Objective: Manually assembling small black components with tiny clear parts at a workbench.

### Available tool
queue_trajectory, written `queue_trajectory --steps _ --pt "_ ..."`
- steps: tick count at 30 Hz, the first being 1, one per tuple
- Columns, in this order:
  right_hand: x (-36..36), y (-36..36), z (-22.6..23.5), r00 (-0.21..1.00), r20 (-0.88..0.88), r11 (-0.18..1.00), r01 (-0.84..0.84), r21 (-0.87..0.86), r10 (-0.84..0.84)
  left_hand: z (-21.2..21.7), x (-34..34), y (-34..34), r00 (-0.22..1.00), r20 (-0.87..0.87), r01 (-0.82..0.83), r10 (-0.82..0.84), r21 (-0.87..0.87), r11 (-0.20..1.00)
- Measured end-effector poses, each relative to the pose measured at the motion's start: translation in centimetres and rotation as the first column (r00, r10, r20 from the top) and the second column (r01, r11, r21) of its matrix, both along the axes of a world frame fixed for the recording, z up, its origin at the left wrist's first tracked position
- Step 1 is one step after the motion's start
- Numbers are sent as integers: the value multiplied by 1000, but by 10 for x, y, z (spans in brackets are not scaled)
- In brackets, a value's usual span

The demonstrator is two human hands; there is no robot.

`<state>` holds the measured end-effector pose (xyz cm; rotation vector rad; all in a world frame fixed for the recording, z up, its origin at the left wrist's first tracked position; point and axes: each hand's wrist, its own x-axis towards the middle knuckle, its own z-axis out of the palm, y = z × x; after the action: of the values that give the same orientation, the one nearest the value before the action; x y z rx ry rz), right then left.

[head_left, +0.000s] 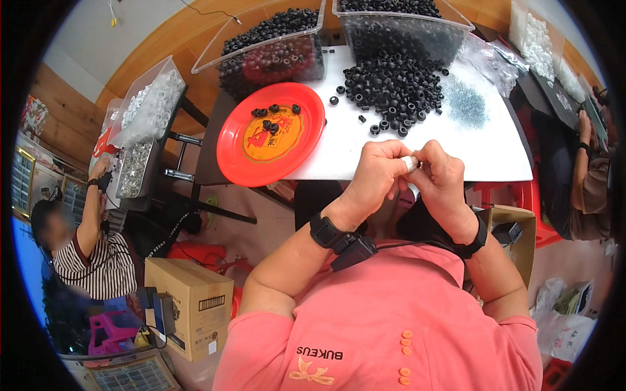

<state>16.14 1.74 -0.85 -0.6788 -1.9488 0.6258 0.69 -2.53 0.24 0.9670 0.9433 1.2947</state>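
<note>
At the front edge of the white tabletop point(486, 159), my left hand point(378, 173) and my right hand point(443, 176) meet, fingertips pinched together. Between them shows a bit of a small dark part point(418, 165), mostly covered by the fingers. White tape wraps a digit of the left hand. Beyond the hands lies a heap of small black ring-like and rounded parts point(394, 91). Tiny silvery pieces point(466, 104) are spread to its right. On the left, a red plate point(229, 146) holds several black parts point(272, 124).
Two clear bins, a left bin point(274, 65) and a right bin point(404, 36), full of black parts stand at the back. Crumpled plastic bags point(489, 62) lie at the far right. A cardboard box point(189, 306) is on the floor at left. People sit at both side tables.
</note>
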Motion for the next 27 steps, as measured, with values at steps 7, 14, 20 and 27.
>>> queue_trajectory --steps 7,14,20,27 --pt "31 18 23 1000 -9 976 -30 -215 29 37 -54 -31 819 -351 -404 455 212 890" --pt "53 44 20 983 -121 950 100 -296 -141 29 -138 -18 362 -706 -452 608 438 777" --pt "50 44 15 988 -82 966 109 -234 -132 27 -107 -15 48 -788 -164 614 600 783" --pt "-18 21 24 939 329 900 -55 432 -101 24 -113 -33 152 -835 -175 529 504 846"
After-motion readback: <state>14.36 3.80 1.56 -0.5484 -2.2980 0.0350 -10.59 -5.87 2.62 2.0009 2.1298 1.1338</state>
